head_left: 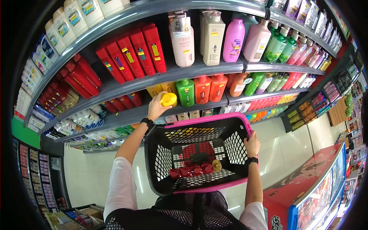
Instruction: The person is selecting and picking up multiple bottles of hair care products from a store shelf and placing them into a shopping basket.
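With the left hand (pixel 155 109) clamped around the yellow bottle (pixel 168 99) and the right hand (pixel 252 143) gripping the basket (pixel 199 119) rim, the bottle could clip its green neighbour (pixel 185 92) off the shelf (pixel 126 113).

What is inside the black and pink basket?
Inside the basket lie several red bottles and one yellow-capped bottle. Their labels cannot be seen through the mesh.

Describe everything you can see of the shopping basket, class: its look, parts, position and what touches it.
The shopping basket looks like plastic: black lattice walls and floor with a pink rim. It is held out level in front of the person, below the shelves. The right hand grips its right rim; the left hand is away from it, on a yellow bottle at the shelf. Inside lie several red bottles and one yellow-capped one on their sides.
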The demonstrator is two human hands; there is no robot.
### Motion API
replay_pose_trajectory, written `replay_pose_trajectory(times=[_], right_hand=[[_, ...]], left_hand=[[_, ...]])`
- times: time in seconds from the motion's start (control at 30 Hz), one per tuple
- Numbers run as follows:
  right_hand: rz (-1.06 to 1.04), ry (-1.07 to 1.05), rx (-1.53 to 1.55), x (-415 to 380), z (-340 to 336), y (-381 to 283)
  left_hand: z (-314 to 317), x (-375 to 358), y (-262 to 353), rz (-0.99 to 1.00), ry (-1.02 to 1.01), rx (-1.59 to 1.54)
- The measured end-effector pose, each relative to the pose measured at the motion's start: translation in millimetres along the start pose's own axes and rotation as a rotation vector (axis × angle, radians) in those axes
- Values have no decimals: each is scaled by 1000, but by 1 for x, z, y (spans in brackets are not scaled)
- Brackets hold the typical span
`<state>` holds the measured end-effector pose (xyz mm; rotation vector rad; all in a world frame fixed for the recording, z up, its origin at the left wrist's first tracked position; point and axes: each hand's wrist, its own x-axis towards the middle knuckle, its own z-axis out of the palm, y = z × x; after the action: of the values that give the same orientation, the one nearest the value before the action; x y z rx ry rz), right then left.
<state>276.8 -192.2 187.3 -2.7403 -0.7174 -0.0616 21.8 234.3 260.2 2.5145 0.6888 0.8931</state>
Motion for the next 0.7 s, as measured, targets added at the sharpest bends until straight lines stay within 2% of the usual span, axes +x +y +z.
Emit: replay_pose_trajectory(times=[0.17, 0.27, 0.3, 0.37, 0.47, 0.7], right_hand=[[-23, 26, -22, 2, -1, 0], [-34, 34, -44, 0, 1, 1], [-33, 37, -45, -2, 1, -1], [-34, 39, -41, -2, -1, -2], [-40, 45, -47, 1, -2, -3], [-44, 62, -59, -1, -1, -2]], left_hand=[[-5, 29, -1, -141, -62, 109], [0, 37, -22, -205, -148, 23], [4, 37, -26, -204, -151, 26], [14, 38, -33, -95, 69, 34], [17, 41, -46, -193, 24, -94], [15, 45, -40, -117, 5, -70]])
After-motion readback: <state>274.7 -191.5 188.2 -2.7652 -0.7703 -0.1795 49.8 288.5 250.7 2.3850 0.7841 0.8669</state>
